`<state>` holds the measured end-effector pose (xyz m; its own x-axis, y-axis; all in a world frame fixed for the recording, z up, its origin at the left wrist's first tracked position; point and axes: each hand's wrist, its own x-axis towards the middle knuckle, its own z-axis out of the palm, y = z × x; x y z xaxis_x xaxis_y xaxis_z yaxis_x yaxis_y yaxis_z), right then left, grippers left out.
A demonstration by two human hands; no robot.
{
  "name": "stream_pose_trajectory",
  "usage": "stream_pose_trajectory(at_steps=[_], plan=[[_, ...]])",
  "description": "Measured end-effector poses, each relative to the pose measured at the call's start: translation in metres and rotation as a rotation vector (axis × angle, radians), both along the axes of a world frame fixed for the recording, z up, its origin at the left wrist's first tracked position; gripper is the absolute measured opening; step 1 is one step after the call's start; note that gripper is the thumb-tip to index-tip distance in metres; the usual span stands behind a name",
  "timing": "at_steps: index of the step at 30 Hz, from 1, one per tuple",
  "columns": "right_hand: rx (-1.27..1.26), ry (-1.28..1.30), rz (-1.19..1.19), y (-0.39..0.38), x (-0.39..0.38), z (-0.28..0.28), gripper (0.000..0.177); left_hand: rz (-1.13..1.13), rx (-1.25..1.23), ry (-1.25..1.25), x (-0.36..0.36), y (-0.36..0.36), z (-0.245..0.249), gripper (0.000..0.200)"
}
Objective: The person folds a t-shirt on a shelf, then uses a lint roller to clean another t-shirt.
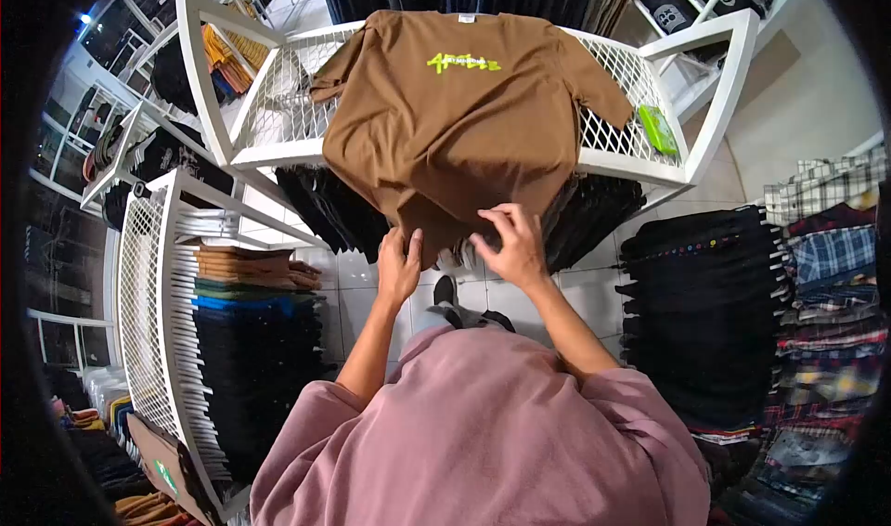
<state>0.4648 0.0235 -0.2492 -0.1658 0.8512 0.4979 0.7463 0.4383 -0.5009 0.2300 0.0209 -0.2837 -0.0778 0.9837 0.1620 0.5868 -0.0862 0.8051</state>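
A brown T-shirt with a green and white print on its chest lies spread over a white mesh rack top, collar at the far side. Its lower part hangs over the near edge. My left hand pinches the hem at the lower left, thumb and fingers pressed together on the cloth. My right hand is at the lower right of the hem, thumb and fingers apart and curved beside the fabric. Whether a fingertip touches the cloth there is hard to tell.
A bright green packet lies on the mesh at the right. Dark garments hang on the left rack, black ones on the right, with plaid shirts beyond. Dark clothes hang beneath the mesh top and behind it.
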Motion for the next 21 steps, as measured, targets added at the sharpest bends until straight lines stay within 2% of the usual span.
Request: stream_pose_trajectory(at_steps=[1,2,5,6,7,8,9,10,11,12,13,15,16,17,20,21], plan=[[-0.105,-0.074,0.018,-0.010,-0.005,-0.005,0.059,-0.002,-0.017,-0.109,0.001,-0.010,0.016,0.028],[-0.106,-0.122,0.023,-0.016,-0.010,-0.021,0.078,0.007,-0.036,-0.161,0.002,-0.019,0.034,0.029],[-0.077,-0.102,-0.055,-0.022,-0.021,-0.044,0.080,0.004,-0.063,-0.435,0.005,-0.045,0.086,0.032],[-0.064,-0.085,-0.068,-0.022,-0.021,-0.049,0.076,0.014,-0.020,-0.446,0.006,-0.050,0.098,0.032],[-0.027,-0.044,-0.062,-0.021,-0.020,-0.051,0.063,0.024,0.024,-0.457,0.006,-0.053,0.108,0.033],[-0.001,0.000,-0.059,-0.017,-0.013,-0.050,0.058,0.049,-0.010,-0.440,0.000,-0.055,0.112,0.032],[0.026,0.043,-0.056,-0.015,-0.008,-0.048,0.053,0.085,0.081,-0.503,0.000,-0.053,0.111,0.030],[-0.060,0.165,-0.094,-0.026,-0.009,-0.007,0.050,0.144,0.170,-0.521,-0.002,-0.047,0.109,0.029],[-0.018,0.272,-0.054,-0.023,-0.001,0.003,0.051,0.202,0.260,-0.539,-0.003,-0.041,0.105,0.028],[-0.112,0.330,0.017,-0.024,0.010,0.021,0.051,0.222,0.175,-0.659,-0.008,-0.038,0.099,0.031],[-0.209,0.387,0.085,-0.025,0.020,0.039,0.051,0.229,0.178,-0.662,-0.012,-0.034,0.094,0.031],[-0.333,0.477,0.162,-0.027,0.036,0.062,0.051,0.193,0.091,-0.645,-0.016,-0.027,0.087,0.036],[-0.344,0.520,0.195,-0.023,0.039,0.069,0.049,0.172,0.187,-0.604,-0.004,-0.023,0.099,0.041],[-0.376,0.618,0.230,-0.022,0.041,0.080,0.045,0.179,0.126,-0.575,0.001,-0.019,0.105,0.045],[-0.333,0.673,0.237,-0.008,0.039,0.096,0.040,0.213,0.259,-0.502,0.011,0.007,0.113,0.041],[-0.312,0.679,0.217,-0.003,0.037,0.100,0.036,0.142,0.292,-0.413,0.012,0.012,0.121,0.037]])
